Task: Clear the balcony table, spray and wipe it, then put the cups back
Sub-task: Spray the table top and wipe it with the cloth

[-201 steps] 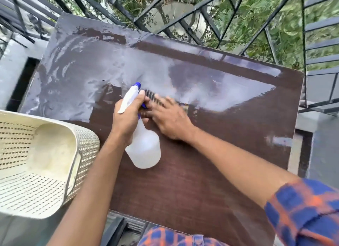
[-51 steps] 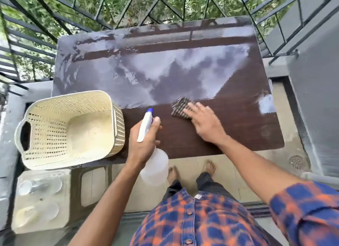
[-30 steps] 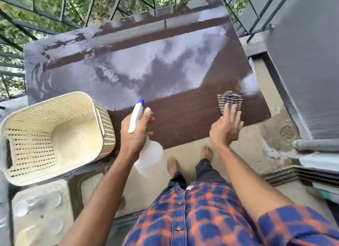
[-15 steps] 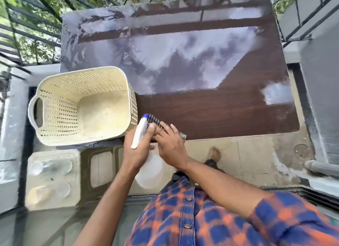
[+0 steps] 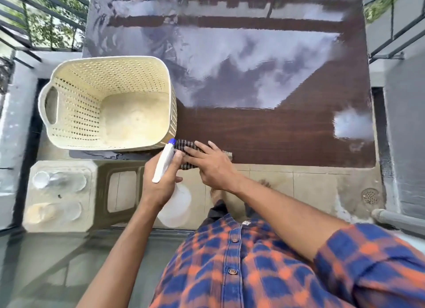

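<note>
At near edge of counter (image 5: pixel 287 140): right grip (image 5: pixel 211 165) flat on half-hidden striped cloth (image 5: pixel 184 146); your left grip (image 5: pixel 164 183) clasps spray bottle (image 5: pixel 163 161).

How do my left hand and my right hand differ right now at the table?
The left hand curls round the spray bottle, while the right hand lies with straight fingers on the cloth. The left hand holds its bottle off the table, in front of the near edge. The right hand's fingers press the cloth onto the table. Both hands meet at the near edge, beside the basket.
</note>
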`<action>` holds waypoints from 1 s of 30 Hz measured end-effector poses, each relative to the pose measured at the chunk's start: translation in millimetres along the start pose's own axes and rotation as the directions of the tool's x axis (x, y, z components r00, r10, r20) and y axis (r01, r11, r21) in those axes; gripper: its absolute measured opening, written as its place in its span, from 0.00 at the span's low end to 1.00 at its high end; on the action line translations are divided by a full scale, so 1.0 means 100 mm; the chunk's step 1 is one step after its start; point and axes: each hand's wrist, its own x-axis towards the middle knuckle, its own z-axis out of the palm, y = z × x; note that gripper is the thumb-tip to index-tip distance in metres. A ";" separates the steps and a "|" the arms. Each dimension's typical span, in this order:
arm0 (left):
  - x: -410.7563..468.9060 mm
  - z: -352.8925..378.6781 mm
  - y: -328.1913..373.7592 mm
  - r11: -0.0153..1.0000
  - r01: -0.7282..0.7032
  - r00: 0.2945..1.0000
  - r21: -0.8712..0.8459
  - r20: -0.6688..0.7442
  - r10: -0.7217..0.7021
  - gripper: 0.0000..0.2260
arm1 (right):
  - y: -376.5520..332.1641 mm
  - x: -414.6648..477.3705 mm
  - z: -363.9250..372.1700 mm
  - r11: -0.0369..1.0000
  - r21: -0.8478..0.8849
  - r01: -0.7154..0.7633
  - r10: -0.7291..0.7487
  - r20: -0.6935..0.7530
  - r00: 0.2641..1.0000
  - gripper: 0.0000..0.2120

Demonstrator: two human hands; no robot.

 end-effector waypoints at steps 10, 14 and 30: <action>0.04 0.50 0.02 0.999 0.035 0.990 0.007 0.133 -0.036 0.15 | 0.59 -0.76 -0.14 0.996 -0.076 0.047 -0.046 0.010 0.999 0.33; 0.12 0.83 0.14 0.999 0.045 0.983 0.010 0.179 -0.046 0.15 | 1.24 -1.72 -0.33 0.961 -0.018 -0.274 0.269 -0.147 0.952 0.30; 0.35 2.01 0.80 0.999 0.030 0.950 -0.015 0.310 -0.024 0.13 | 2.18 -2.73 -0.62 0.457 0.309 -0.834 0.886 -0.243 0.395 0.28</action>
